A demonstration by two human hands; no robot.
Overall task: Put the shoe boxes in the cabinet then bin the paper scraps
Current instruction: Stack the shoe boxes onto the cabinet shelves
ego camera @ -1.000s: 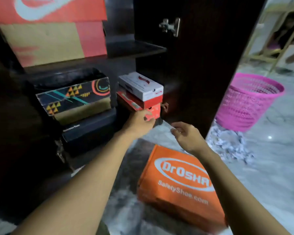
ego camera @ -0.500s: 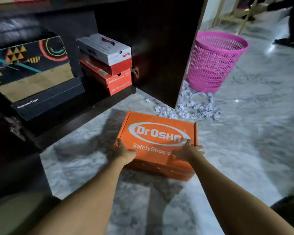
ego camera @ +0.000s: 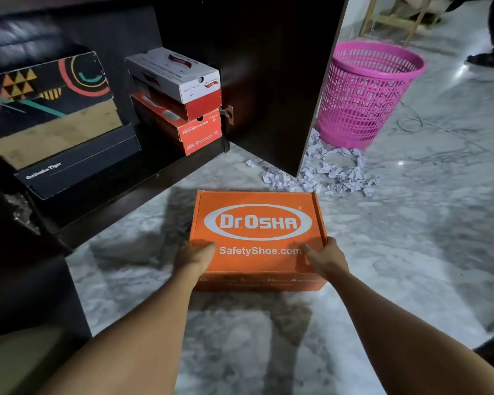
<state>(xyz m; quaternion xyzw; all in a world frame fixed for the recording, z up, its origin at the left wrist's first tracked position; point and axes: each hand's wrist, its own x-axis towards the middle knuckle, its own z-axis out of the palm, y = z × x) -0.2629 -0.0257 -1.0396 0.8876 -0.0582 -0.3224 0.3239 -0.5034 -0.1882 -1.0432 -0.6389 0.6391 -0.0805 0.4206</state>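
This looks like a room in a home. A dark wooden cabinet [ego camera: 268,81] stands open, with shoe boxes stacked on its bottom shelf: a white-lidded red cardboard box [ego camera: 180,78] on an orange-red cardboard box [ego camera: 194,129], and a black patterned cardboard box [ego camera: 49,109] beside them. The polished grey-white marble floor [ego camera: 411,238] carries an orange cardboard shoe box [ego camera: 257,223], a pink plastic mesh waste basket [ego camera: 365,95] and crumpled white paper scraps [ego camera: 334,172]. Pale wooden furniture legs [ego camera: 368,15] show beyond.

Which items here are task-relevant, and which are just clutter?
Job: orange Dr.Osha shoe box, gripped by left hand and right hand; cabinet; stacked shoe boxes inside; crumpled paper scraps; pink basket bin.
Lying about: wooden frame; another person's foot.
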